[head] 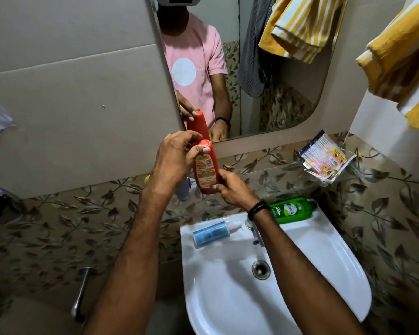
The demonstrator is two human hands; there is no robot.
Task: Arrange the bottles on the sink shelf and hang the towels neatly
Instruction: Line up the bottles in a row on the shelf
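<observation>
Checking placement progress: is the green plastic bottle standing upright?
No, the green plastic bottle lies on its side on the white ceramic sink rim, by the wall.

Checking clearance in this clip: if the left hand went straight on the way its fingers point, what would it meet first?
The left hand has its grip on the red bottle, so it touches that already. Beyond, probably the mirror's lower edge, though depth is unclear.

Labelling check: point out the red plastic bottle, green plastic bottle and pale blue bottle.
red plastic bottle (205, 170): head view, on its label.
green plastic bottle (291, 210): head view, mid-body.
pale blue bottle (211, 233): head view, mid-body.
</observation>
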